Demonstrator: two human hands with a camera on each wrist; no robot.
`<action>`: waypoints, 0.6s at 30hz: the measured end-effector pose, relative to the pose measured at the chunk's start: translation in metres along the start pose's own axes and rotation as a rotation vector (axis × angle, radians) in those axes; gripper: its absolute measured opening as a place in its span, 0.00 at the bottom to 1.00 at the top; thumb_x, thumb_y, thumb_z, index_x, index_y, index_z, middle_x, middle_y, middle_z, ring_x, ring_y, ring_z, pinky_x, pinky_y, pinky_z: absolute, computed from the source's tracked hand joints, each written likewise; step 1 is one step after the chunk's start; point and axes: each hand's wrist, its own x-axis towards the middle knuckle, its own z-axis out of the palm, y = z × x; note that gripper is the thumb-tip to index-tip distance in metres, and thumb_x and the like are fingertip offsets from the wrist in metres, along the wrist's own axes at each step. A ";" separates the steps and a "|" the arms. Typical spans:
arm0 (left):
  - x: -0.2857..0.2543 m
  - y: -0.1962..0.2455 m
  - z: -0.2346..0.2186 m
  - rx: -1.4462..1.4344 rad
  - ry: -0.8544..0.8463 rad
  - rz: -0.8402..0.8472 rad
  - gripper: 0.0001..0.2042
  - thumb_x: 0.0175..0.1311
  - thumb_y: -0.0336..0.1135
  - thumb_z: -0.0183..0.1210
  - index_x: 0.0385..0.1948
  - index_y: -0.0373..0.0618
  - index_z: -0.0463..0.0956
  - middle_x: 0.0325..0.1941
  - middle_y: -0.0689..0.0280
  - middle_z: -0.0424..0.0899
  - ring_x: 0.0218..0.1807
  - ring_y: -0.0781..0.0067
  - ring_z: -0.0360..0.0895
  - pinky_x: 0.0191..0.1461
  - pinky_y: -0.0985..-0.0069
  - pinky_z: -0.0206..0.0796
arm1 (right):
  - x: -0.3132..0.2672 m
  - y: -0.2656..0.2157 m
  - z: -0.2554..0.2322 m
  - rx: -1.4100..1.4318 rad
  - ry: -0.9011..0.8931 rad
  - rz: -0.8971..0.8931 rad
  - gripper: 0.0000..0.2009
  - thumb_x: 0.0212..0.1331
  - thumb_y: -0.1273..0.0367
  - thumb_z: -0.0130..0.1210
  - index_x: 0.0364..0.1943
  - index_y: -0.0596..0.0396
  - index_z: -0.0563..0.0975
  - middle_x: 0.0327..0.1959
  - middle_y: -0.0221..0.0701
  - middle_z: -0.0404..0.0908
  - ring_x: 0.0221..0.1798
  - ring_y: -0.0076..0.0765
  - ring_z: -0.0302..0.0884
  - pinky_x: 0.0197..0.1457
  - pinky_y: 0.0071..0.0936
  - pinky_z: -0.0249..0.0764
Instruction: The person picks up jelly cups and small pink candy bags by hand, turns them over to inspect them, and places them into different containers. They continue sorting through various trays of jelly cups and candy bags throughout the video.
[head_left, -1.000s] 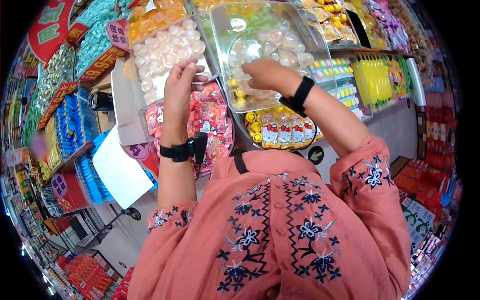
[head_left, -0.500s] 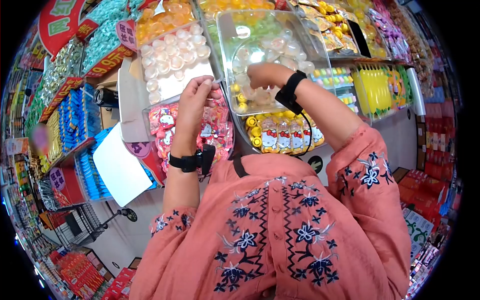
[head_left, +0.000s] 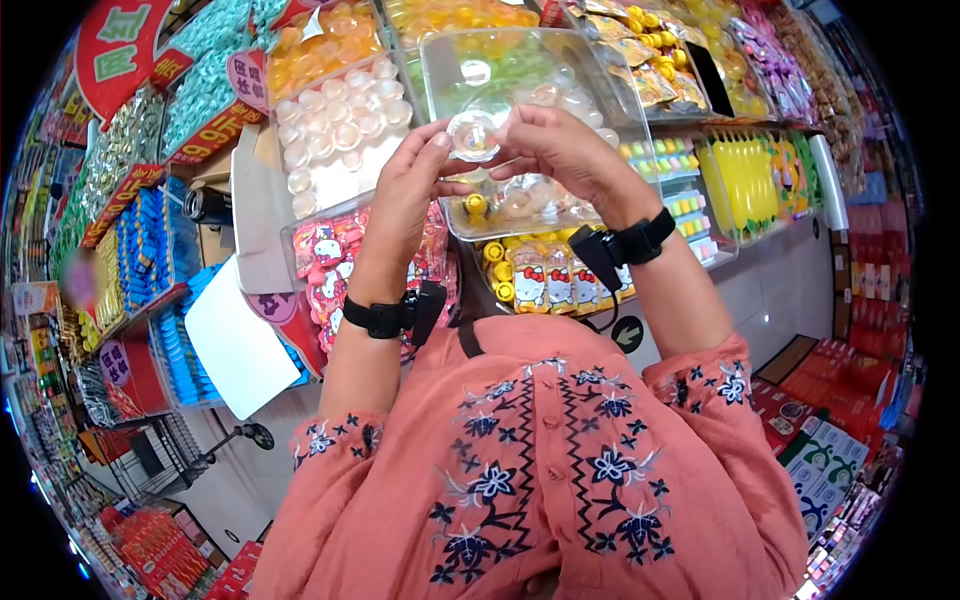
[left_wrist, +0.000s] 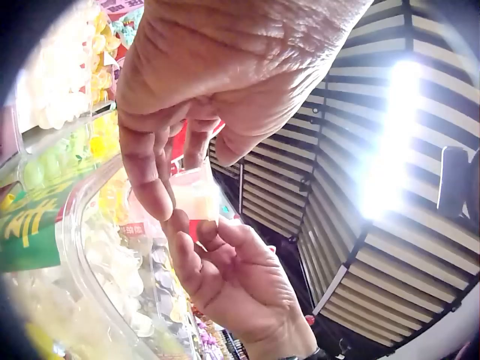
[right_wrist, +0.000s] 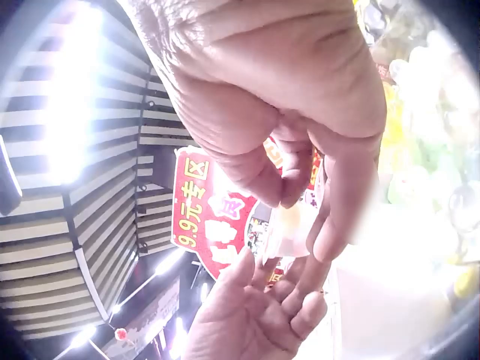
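Shop shelves crowded with bright packets surround the person, a shopping cart [head_left: 165,450] standing at eight o'clock in the head view. At twelve o'clock, a small clear cup [head_left: 474,136] is gripped between the fingers of the left hand [head_left: 405,185] and right hand [head_left: 570,155]. From the cup, pink packets [head_left: 335,245] lie at seven o'clock, yellow ones [head_left: 560,285] at five.
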 end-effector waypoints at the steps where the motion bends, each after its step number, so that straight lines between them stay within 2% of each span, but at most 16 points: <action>1: 0.002 -0.002 0.001 0.008 -0.004 -0.004 0.18 0.73 0.38 0.50 0.60 0.39 0.69 0.51 0.62 0.80 0.46 0.72 0.82 0.42 0.79 0.76 | -0.003 0.003 0.003 0.033 0.040 -0.014 0.06 0.62 0.68 0.57 0.32 0.57 0.75 0.34 0.32 0.81 0.40 0.30 0.84 0.45 0.26 0.82; 8: 0.006 -0.008 -0.004 0.050 -0.043 -0.019 0.18 0.72 0.36 0.50 0.59 0.40 0.71 0.47 0.65 0.82 0.41 0.80 0.79 0.38 0.83 0.73 | -0.020 0.016 0.013 0.009 0.069 0.033 0.09 0.63 0.65 0.59 0.34 0.57 0.76 0.35 0.30 0.81 0.41 0.29 0.83 0.44 0.24 0.81; 14: 0.003 -0.006 -0.005 0.044 -0.051 -0.002 0.17 0.72 0.36 0.50 0.59 0.40 0.72 0.44 0.66 0.82 0.36 0.83 0.76 0.36 0.83 0.71 | -0.022 0.021 0.022 -0.020 0.027 0.044 0.08 0.62 0.65 0.60 0.34 0.56 0.76 0.34 0.28 0.80 0.41 0.29 0.84 0.42 0.25 0.81; 18: -0.002 -0.003 -0.008 0.046 -0.030 -0.013 0.17 0.72 0.36 0.50 0.59 0.40 0.72 0.43 0.67 0.82 0.33 0.84 0.75 0.35 0.84 0.70 | -0.021 0.023 0.026 -0.042 0.002 0.067 0.10 0.65 0.64 0.57 0.39 0.56 0.75 0.40 0.31 0.81 0.44 0.31 0.84 0.45 0.26 0.81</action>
